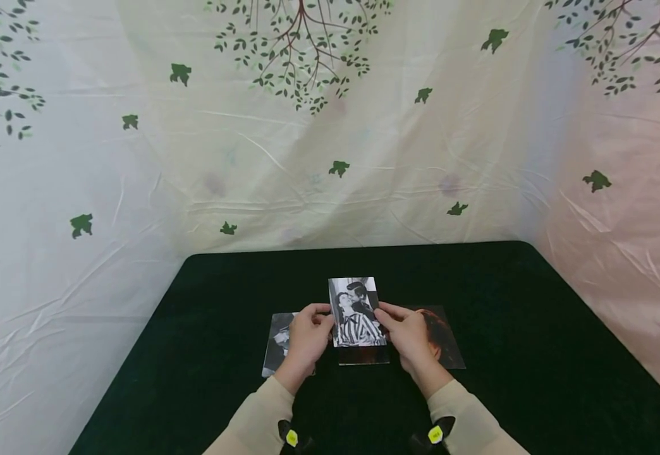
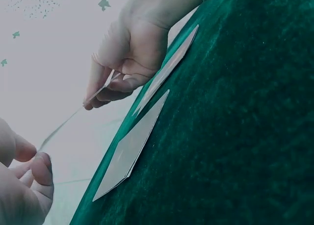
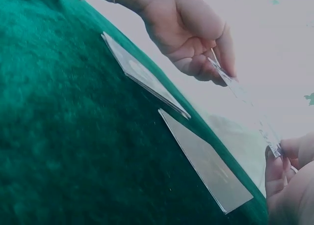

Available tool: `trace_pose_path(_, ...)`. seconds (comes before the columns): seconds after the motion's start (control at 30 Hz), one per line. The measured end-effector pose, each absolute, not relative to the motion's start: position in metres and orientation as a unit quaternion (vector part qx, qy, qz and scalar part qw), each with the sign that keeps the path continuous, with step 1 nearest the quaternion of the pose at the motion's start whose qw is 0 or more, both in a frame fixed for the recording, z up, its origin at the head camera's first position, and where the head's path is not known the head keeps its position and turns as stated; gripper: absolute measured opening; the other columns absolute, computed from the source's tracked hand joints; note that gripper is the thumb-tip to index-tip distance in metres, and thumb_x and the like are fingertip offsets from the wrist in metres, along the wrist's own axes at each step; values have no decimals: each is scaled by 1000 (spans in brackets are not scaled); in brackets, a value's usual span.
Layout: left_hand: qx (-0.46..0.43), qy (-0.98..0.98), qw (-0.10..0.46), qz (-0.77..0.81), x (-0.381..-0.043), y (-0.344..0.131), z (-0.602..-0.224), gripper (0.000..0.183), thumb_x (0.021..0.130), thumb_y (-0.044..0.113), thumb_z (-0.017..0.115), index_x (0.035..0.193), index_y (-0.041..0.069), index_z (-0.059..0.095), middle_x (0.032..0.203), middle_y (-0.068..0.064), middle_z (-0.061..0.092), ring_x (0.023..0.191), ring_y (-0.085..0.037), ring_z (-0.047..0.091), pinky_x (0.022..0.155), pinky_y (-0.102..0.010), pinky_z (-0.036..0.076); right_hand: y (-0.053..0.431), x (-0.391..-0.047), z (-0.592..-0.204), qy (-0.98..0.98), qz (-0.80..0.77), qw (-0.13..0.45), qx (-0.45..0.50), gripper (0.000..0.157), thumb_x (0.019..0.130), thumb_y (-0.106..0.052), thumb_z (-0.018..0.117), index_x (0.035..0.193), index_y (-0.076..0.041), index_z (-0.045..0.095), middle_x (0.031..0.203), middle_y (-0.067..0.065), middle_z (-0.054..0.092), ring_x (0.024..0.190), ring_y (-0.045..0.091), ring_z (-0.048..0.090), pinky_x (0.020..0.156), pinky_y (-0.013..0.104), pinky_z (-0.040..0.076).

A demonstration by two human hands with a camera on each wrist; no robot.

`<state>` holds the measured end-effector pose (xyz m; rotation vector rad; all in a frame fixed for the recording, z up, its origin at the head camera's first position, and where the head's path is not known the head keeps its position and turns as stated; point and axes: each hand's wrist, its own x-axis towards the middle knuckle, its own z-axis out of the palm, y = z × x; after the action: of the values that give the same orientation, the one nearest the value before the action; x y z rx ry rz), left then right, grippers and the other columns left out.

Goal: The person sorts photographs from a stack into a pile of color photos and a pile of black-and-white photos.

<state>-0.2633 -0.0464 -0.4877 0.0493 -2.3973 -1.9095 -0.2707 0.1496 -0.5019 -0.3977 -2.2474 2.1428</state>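
Note:
A black-and-white photo card (image 1: 355,309) of two people, one in stripes, is raised upright above the dark table. My left hand (image 1: 309,341) pinches its left edge between thumb and fingers. At the right edge, my right hand (image 1: 409,335) pinches it the same way. Edge-on, the held card spans both hands in the left wrist view, where the right hand (image 2: 132,58) is farther off. Below it lies a dark photo card (image 1: 364,357), mostly hidden. Another black-and-white photo card (image 1: 275,341) lies beside my left hand, partly covered by it.
To the right lies a dark photo card (image 1: 449,344) with reddish hair on it, partly behind my right hand. The wrist views show stacked card edges (image 3: 152,85) on the green cloth (image 3: 98,151). A pale leaf-printed curtain (image 1: 284,158) hangs around the table.

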Motion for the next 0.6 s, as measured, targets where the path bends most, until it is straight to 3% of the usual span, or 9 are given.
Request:
trace_pose_path(0.23,35,-770,92,-630,-264,-51,-489,14,93,20,64,101,11,70,84,-5,65,70,-18,63,61,-30,54,144,-267,-499,-677,724,2,-134,29,89,-25,70,115,-13,70,103,10,66,77,18,61,60,26,50)
trace_pose_path(0.6,46,-743,106,-659,-265,-55,-483,11,90,21,68,95,12,73,85,-7,66,71,-20,62,60,-32,54,134,-261,-495,-651,748,28,-126,27,89,-20,70,113,-8,71,91,10,67,68,16,61,55,25,49)
